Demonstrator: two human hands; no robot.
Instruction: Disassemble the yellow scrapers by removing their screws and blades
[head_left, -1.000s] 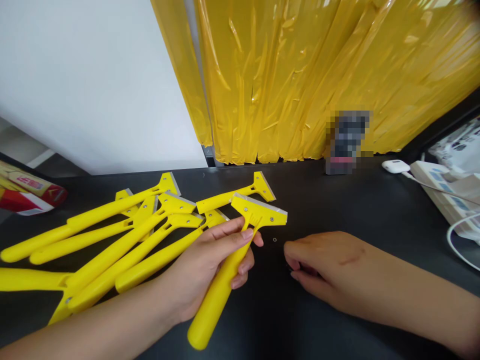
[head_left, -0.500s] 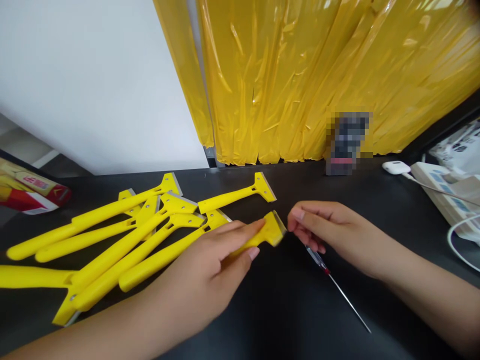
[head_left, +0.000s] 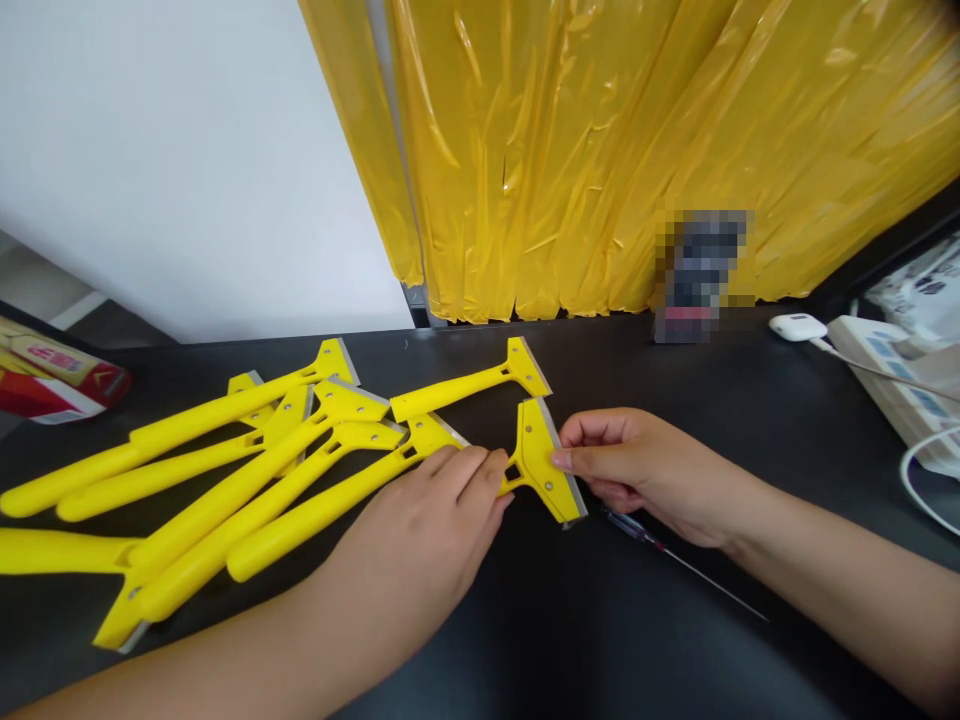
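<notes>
My left hand [head_left: 442, 520] is closed around the handle of a yellow scraper [head_left: 541, 458]. The head of this scraper is turned flat side up, showing two screws and a metal blade along its right edge. My right hand [head_left: 637, 460] has its thumb and index finger at that blade edge, touching it. Under its curled lower fingers sits a screwdriver [head_left: 637, 528] with a clear handle and a thin shaft pointing down to the right; the end of the handle is hidden by the hand. Several other yellow scrapers [head_left: 255, 470] lie in an overlapping heap beside my left hand.
One more scraper [head_left: 465, 388] lies behind my left hand. A power strip [head_left: 900, 385] with white cables and a white plug-like piece [head_left: 798, 327] are at the right. A red and yellow package [head_left: 64, 380] lies far left. Yellow plastic sheeting [head_left: 562, 160] hangs behind the black table [head_left: 525, 640].
The held scraper has been turned so its head's flat face shows. My right thumb and index finger have come to its blade edge. The screwdriver has swung slightly, its tip moving up and right.
</notes>
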